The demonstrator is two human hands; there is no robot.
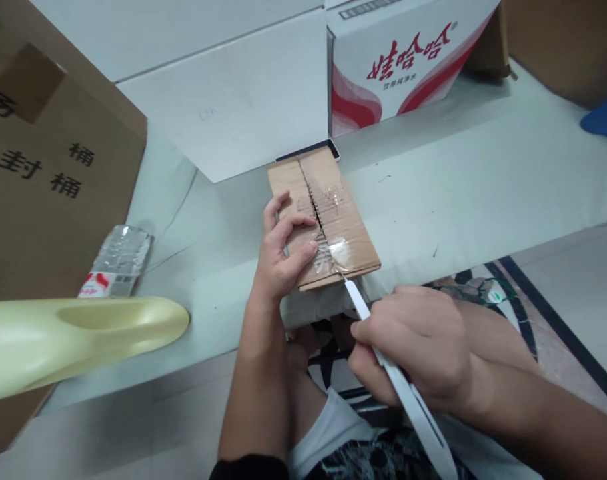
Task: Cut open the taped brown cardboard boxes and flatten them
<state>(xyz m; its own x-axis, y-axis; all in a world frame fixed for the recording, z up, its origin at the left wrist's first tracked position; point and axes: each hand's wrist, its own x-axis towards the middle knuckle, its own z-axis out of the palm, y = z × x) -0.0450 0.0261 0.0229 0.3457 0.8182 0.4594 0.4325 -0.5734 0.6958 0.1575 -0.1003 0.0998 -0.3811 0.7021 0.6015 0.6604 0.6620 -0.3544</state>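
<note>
A small brown cardboard box (351, 230) lies on the white table edge (483, 200), its taped top seam split down the middle. My left hand (283, 250) rests on the box's left flap, fingers curled and pressing down near the seam. My right hand (416, 347) is closed round a white utility knife (408, 393), whose tip touches the clear tape at the box's near edge. Both forearms reach in from the bottom of the view.
A white carton with red lettering (398, 60) stands behind the box, next to a large plain white box (233, 100). A big brown carton (48, 180) fills the left. A crushed plastic water bottle (118, 260) and a pale yellow plastic object (78, 337) lie left.
</note>
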